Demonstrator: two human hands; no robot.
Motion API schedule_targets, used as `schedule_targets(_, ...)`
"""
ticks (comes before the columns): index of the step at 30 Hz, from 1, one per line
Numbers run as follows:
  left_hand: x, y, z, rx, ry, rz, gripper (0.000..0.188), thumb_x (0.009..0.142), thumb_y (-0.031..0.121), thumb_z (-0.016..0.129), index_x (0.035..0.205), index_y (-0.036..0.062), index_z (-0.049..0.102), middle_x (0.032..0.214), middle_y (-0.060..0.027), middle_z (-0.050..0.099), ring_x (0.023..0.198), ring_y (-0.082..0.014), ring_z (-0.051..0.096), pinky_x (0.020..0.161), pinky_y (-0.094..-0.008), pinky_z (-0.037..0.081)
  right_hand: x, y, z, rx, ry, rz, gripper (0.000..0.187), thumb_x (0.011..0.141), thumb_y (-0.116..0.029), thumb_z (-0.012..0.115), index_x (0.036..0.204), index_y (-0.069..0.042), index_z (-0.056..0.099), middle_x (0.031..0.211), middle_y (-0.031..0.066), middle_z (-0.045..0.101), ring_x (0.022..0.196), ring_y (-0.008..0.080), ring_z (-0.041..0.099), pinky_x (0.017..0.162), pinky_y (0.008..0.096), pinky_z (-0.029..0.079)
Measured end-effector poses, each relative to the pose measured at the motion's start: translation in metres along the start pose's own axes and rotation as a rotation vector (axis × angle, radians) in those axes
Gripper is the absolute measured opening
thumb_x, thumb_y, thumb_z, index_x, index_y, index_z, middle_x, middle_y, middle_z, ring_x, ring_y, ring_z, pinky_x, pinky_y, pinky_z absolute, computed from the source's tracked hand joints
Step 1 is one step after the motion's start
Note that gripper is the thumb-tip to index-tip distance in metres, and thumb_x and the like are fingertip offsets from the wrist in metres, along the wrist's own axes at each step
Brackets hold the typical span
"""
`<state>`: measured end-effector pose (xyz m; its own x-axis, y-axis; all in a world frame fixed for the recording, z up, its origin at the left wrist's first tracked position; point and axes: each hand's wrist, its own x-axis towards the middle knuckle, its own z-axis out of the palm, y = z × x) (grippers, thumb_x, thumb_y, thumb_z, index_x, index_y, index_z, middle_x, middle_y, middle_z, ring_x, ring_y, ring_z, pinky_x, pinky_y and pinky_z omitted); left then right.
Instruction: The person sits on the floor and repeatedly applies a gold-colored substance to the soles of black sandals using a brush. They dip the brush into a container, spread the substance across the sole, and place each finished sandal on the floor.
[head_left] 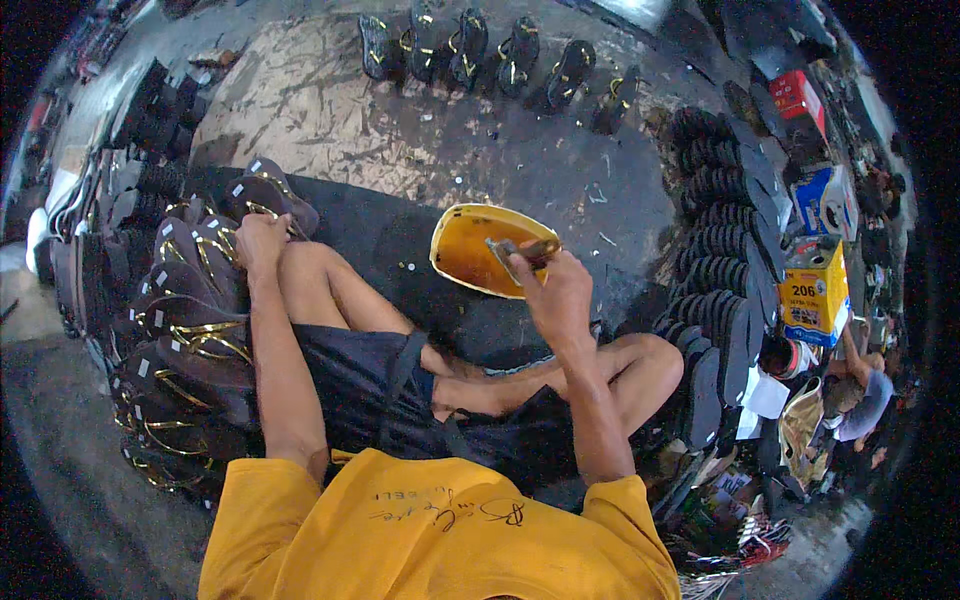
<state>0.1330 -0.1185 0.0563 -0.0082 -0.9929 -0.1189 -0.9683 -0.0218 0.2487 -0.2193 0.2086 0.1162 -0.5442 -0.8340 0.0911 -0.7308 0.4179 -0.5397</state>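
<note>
My left hand (pixel 262 243) is closed on the edge of a dark sandal (pixel 268 190) with gold straps, at the near end of a pile beside my left knee. Over a cut-open yellow container (pixel 455 262) holding amber, glue-like stuff, my right hand (pixel 558 292) grips a short brush (pixel 507 255). The brush's tip dips inside the container, and its bristles are hard to make out. More gold-strapped sandals (pixel 205 335) lie stacked along my left side.
Rows of dark soles (pixel 715 260) stand stacked on my right. A line of finished-looking sandals (pixel 470 48) lies across the floor ahead. Yellow can (pixel 812 295), blue-white tin (pixel 825 205) and red box (pixel 797 100) stand farther right. Another person (pixel 865 400) sits at the far right.
</note>
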Motion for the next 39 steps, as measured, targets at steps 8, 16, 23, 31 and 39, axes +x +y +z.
schedule_targets(8,-0.056,0.067,-0.08,-0.412,0.441,0.087,0.037,0.093,0.035,0.071,0.105,0.0005,0.07,0.104,-0.0232,0.071,0.095,-0.0409,0.068,0.085,-0.0476,0.05,-0.017,0.04,-0.043,0.467,0.473,0.395,0.031,0.096,-0.03,0.071,0.109,-0.001,0.069,0.096,0.0214,0.072,0.088,0.0383,0.07,0.078,0.0453,0.053)
schedule_targets(16,-0.245,0.045,-0.081,-0.069,-0.056,0.724,0.049,0.081,0.013,0.078,0.128,0.0036,0.067,0.145,-0.0189,0.055,0.134,-0.0417,0.05,0.113,-0.0491,0.04,-0.049,0.035,-0.041,0.31,0.185,0.507,0.032,0.095,-0.027,0.071,0.101,0.004,0.067,0.08,0.0077,0.067,0.073,0.0139,0.061,0.068,0.0337,0.05)
schedule_targets(23,-0.232,0.071,-0.085,-1.046,-0.645,0.297,0.054,0.091,0.03,0.069,0.139,0.0066,0.061,0.135,-0.015,0.064,0.125,-0.0348,0.06,0.105,-0.0489,0.047,-0.045,0.022,-0.063,0.72,0.469,0.374,0.023,0.092,-0.014,0.075,0.111,-0.001,0.069,0.094,0.0058,0.069,0.088,0.0127,0.065,0.075,0.028,0.053)
schedule_targets(31,-0.266,0.119,-0.047,-2.117,-1.275,-0.226,0.059,0.098,0.044,0.057,0.138,0.0004,0.057,0.125,-0.0197,0.069,0.104,-0.033,0.072,0.095,-0.0474,0.061,-0.01,-0.098,-0.08,0.622,0.214,-0.348,0.03,0.077,-0.017,0.09,0.099,-0.007,0.072,0.089,0.0041,0.072,0.083,0.0198,0.068,0.073,0.0348,0.054)
schedule_targets(39,-0.263,0.111,-0.051,-2.13,-1.297,-0.287,0.063,0.096,0.056,0.056,0.128,0.0014,0.061,0.116,-0.0198,0.07,0.096,-0.0333,0.071,0.073,-0.0457,0.064,-0.057,-0.096,-0.053,0.631,0.418,-0.333,0.022,0.076,-0.018,0.088,0.093,-0.012,0.076,0.082,0.0068,0.071,0.078,0.0271,0.069,0.074,0.0387,0.055)
